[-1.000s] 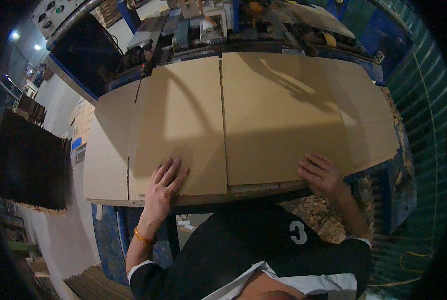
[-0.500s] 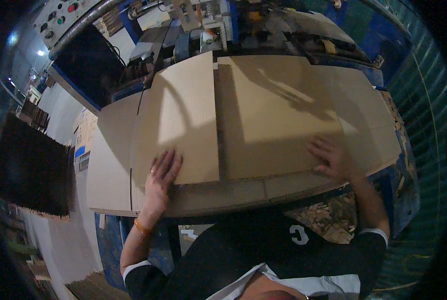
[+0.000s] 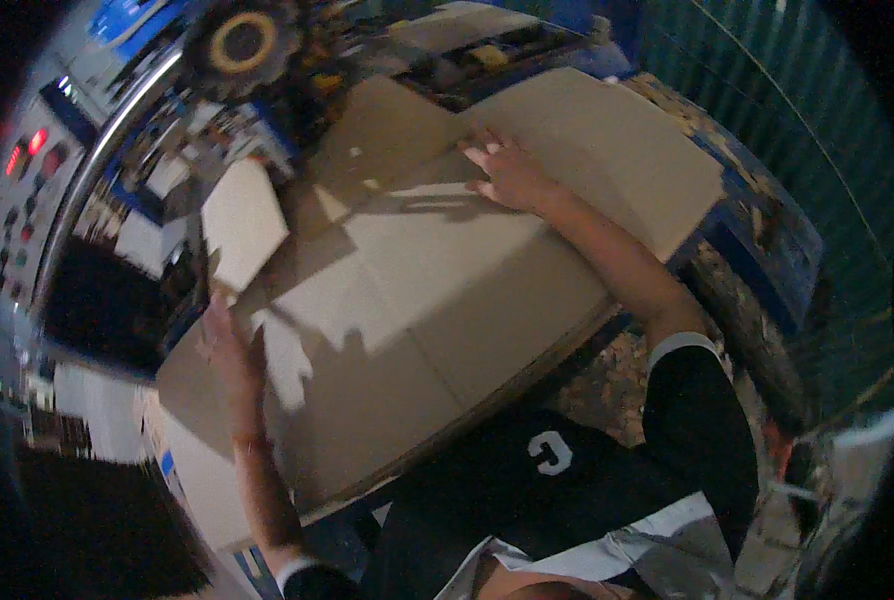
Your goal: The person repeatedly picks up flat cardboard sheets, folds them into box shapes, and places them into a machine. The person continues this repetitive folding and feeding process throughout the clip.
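Note:
My right hand (image 3: 512, 178) reaches forward, fingers spread, over a brown cardboard sheet (image 3: 597, 140) near the machine's front. My left hand (image 3: 231, 345) is smeared by motion; its fingers are by the lower end of a bright, raised cardboard flap (image 3: 245, 225), and whether they grip it is unclear. Another cardboard panel (image 3: 392, 115) lies in shadow at the machine. Beneath both hands is a stack of creased cardboard sheets (image 3: 387, 330), with hand shadows falling across it.
A machine with a dark round wheel (image 3: 242, 45) stands ahead. At the left are a metal rail (image 3: 92, 165) and a control panel (image 3: 17, 220) with lit red lamps. Cardboard scraps (image 3: 607, 385) lie below the stack's near edge. A green corrugated wall (image 3: 797, 150) rises at the right.
My view has swung, tilting the stack. My hands have left their flat places on the near cardboard; the right has reached forward. The top cardboard panels have shifted toward the machine.

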The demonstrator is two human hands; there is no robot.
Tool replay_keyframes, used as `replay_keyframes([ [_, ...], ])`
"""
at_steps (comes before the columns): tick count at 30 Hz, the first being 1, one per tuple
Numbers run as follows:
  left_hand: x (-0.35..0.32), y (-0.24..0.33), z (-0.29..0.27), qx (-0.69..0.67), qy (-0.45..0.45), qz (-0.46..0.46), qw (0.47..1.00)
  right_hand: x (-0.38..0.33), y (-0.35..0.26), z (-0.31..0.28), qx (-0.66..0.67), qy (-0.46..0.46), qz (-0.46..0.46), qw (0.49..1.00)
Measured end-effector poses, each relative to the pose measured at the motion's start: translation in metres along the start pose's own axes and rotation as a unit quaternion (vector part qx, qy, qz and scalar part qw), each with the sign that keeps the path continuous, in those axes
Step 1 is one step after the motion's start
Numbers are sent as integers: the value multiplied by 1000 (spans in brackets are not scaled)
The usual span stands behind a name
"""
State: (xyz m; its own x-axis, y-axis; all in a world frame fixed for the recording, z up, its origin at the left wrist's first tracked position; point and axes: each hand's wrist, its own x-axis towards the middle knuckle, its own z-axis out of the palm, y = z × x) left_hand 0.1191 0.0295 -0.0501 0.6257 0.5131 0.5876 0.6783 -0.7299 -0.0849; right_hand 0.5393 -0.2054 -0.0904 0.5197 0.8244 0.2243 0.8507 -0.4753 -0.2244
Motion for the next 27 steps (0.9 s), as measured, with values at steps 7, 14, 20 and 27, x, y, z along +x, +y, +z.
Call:
replay_keyframes([
  [7,-150,-81,-71,78,196,-266,941,-158,118,-37,-73,403,304,860],
  [14,-246,-110,-63,139,109,-505,845,-166,145,-19,182,401,406,801],
  [20,-247,-129,-90,78,191,-571,795,-143,123,-70,144,593,287,738],
  [27,-248,-119,-95,-198,372,-583,695,-124,143,-173,-62,352,167,919],
])
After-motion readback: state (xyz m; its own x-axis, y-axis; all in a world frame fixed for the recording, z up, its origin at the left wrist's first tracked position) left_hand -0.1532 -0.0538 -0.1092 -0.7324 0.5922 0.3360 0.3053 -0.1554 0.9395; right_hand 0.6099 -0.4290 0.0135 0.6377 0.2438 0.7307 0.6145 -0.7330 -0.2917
